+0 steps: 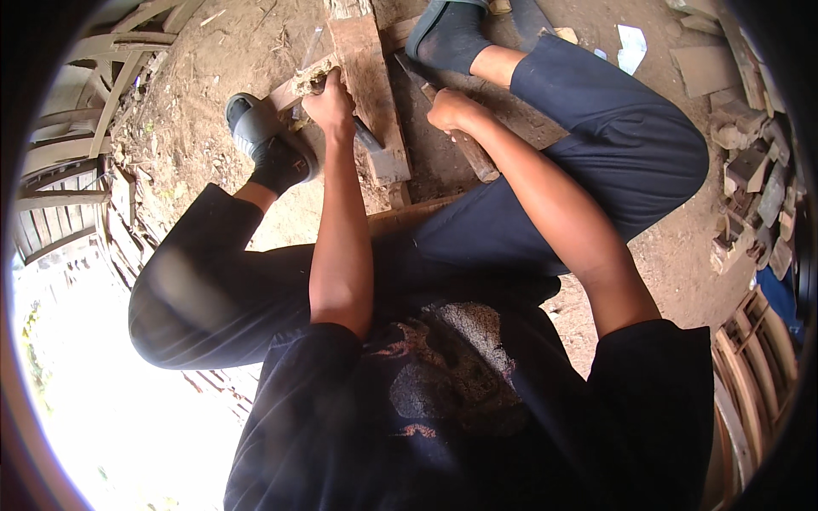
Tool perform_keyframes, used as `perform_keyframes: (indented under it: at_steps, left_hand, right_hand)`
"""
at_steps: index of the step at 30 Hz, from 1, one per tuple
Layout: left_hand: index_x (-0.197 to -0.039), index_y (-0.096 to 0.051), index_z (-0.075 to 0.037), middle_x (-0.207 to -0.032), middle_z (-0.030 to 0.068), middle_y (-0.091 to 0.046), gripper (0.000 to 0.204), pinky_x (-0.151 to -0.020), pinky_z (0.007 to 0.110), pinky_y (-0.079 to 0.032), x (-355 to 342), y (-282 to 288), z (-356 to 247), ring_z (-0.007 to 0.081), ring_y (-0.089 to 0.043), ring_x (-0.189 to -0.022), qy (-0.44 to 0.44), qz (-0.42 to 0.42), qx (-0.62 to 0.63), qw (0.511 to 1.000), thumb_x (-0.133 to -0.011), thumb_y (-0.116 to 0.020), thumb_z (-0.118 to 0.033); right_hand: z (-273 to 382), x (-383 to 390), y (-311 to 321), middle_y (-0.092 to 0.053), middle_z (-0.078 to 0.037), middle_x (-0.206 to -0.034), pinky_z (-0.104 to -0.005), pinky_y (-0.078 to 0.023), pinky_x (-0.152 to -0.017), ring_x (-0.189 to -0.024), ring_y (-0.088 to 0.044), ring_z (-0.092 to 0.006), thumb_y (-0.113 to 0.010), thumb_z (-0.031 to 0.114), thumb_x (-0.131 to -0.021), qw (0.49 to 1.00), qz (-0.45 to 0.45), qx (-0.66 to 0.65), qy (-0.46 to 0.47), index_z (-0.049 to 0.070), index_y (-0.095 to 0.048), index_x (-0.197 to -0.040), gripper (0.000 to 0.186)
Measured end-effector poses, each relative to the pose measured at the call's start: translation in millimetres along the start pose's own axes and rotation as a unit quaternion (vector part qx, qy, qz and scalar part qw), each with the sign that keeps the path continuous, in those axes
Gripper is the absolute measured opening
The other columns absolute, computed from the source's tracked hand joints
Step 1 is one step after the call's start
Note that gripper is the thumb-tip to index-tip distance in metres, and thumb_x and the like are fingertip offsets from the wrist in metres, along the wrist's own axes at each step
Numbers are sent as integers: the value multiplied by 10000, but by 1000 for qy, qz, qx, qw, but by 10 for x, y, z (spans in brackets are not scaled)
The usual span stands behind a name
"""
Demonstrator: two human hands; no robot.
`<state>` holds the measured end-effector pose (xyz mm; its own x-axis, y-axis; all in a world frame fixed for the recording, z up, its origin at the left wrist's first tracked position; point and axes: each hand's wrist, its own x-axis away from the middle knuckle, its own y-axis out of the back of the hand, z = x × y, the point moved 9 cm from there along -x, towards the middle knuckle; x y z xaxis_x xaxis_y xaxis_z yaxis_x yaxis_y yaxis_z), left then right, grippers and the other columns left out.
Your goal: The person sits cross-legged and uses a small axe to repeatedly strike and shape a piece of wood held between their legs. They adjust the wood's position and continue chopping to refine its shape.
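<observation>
Floor [196,106]: dirt. Timbers [114,104]: left edge. Scrap wood [747,169]: heaped right. Beam [372,85]: between feet. Left hand [331,106]: fingers clenched round dark rod [367,136], over beam. Right hand [450,111]: grasping wooden-handled tool [473,157], beside beam.

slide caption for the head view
Left grip holds a dark rod over a beam; right grip holds a wood-handled tool.

Long brown wooden beam [360,53]: rough, matt. Straight brown wooden tool handle [475,157]: worn, matt. Dark navy cloth trousers [626,128]: smooth, matt.
</observation>
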<state>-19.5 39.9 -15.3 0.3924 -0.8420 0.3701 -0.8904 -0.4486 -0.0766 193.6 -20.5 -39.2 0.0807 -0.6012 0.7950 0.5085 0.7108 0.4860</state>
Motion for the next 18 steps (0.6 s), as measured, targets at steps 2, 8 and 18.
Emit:
perform_keyframes:
  at_steps: [2, 8, 18]
  left_hand:
    - [-704, -515, -84, -537, -30, -436, 176, -353, 255, -286, -13, -7, 3, 74, -377, -382, -20, 6, 8, 1000, -810, -655, -98]
    - [-740, -540, -78, -548, -33, -468, 138, -355, 238, -299, -60, -169, -78, 58, -408, -400, -118, 48, -27, 991, -818, -653, -91]
    - [-721, -681, 32, -659, 137, -676, 183, -570, 354, -525, 366, -482, -274, 208, -635, -564, -166, 27, -208, 964, -703, -713, -147]
  right_hand:
    - [-106, -31, -66, -605, -177, -683, -426, -498, -514, -537, -606, -300, -489, 53, -786, 994, 42, -87, -47, -95, -575, -768, 172]
    - [-292, -127, -83, -560, -141, -677, -401, -463, -448, -535, -573, -239, -477, 141, -874, 980, 26, -169, -98, -92, -557, -811, 254]
    - [-277, -66, -46, -572, -115, -736, -329, -458, -440, -582, -565, -194, -560, 182, -900, 966, 12, -254, -40, -68, -524, -924, 253]
